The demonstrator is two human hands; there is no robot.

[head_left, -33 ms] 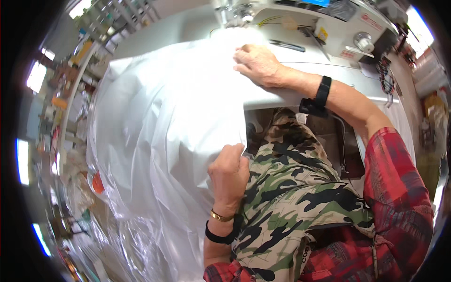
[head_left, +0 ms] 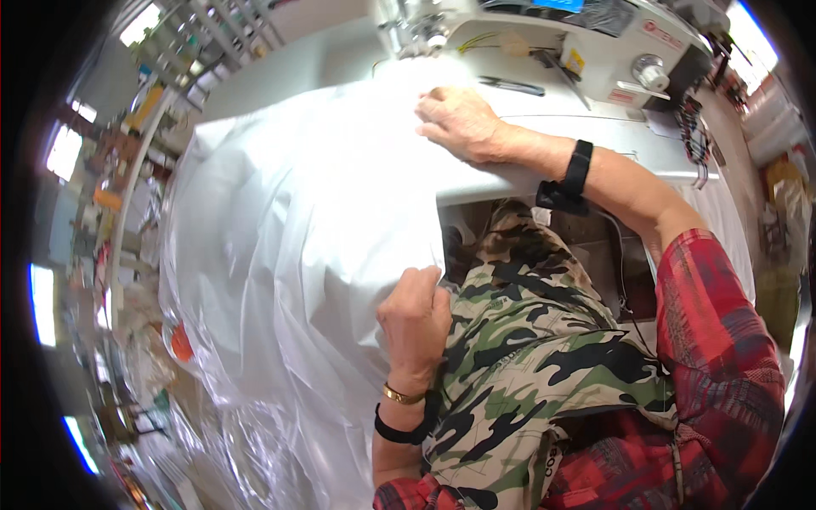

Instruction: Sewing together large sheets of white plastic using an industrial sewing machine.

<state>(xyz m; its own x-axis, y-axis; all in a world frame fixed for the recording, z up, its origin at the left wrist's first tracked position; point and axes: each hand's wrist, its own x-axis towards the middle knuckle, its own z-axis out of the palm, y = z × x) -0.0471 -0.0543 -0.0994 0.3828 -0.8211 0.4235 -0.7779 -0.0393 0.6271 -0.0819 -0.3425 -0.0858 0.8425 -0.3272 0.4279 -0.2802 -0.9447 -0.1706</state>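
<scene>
Up on the pale sewing-machine table, the right hand lies flat with fingers spread, pressing down the white translucent fabric just before the needle area of the white industrial sewing machine. Lower down, the left hand is closed around the fabric's edge at the table's front rim, beside the person's camouflage-patterned lap. From there the sheet drapes off to the left in a large glossy heap, and small dark snips rest on the machine bed.

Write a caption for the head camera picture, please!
Left hand grips white fabric; right hand presses it flat by the sewing machine.
</scene>
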